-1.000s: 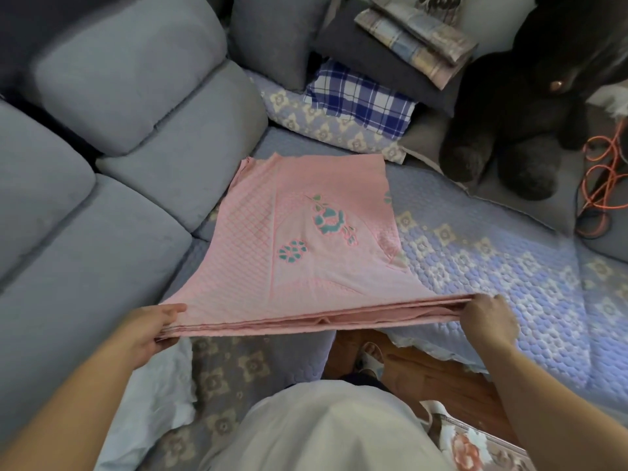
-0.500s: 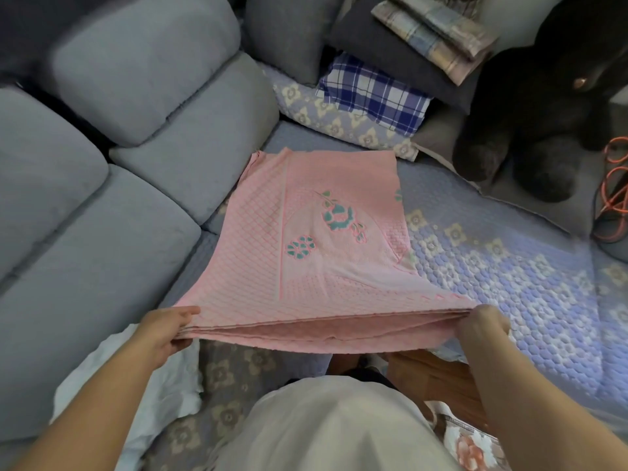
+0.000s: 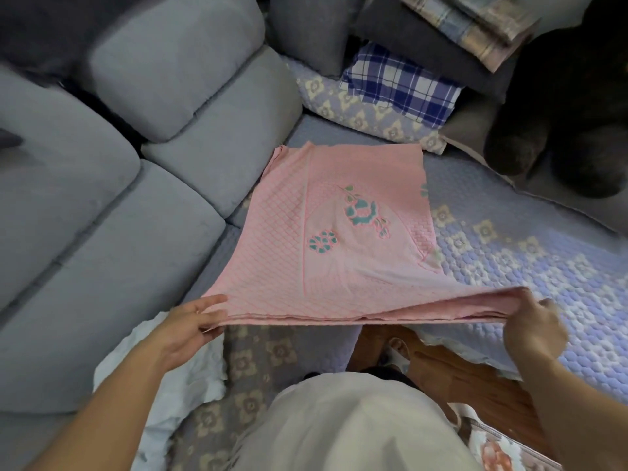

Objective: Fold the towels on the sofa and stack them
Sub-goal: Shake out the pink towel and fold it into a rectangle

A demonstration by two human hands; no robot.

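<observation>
A pink quilted towel with teal flowers lies folded in layers on the sofa seat, its far edge resting on the cover and its near edge lifted. My left hand pinches the near left corner, thumb on top. My right hand grips the near right corner from above. A blue-and-white checked folded towel lies at the back on a floral pillow. Striped folded towels sit on a dark cushion behind it.
Grey sofa back cushions line the left. A lavender floral cover spreads over the seat. A white cloth lies under my left forearm. A large black plush toy fills the back right. Wooden floor shows below.
Both hands have kept hold of the towel's near corners. The near edge has risen a little, and the view has shifted left and closer.
</observation>
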